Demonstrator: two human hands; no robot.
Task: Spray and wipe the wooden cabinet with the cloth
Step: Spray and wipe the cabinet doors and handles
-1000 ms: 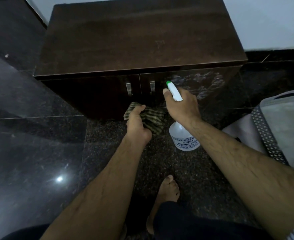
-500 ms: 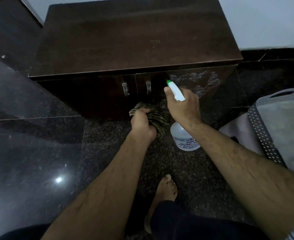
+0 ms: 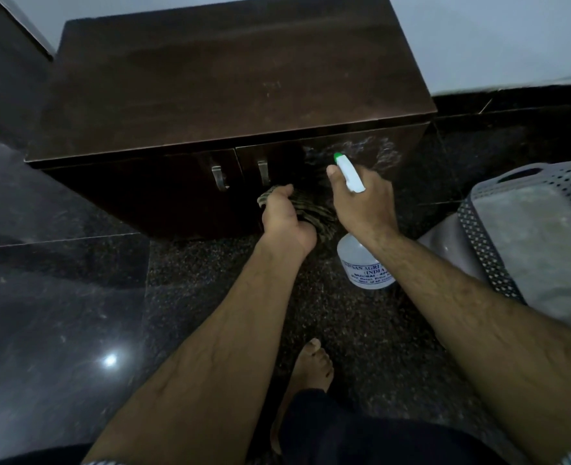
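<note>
The cloth (image 3: 305, 209) is clenched in the left hand (image 3: 285, 223), the bottle (image 3: 361, 260) in the right hand (image 3: 364, 203). Mist at one o'clock on the cabinet (image 3: 230, 95) may dry streaky if wiping is delayed.

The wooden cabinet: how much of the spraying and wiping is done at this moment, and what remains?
Done: the right door of the wooden cabinet carries whitish spray marks.

In hand: the right hand holds the spray bottle, nozzle toward that door, and the left hand presses the striped cloth low against the same door.

Left: the spray marks are not wiped yet. The left door and dull top show no wetness.
</note>
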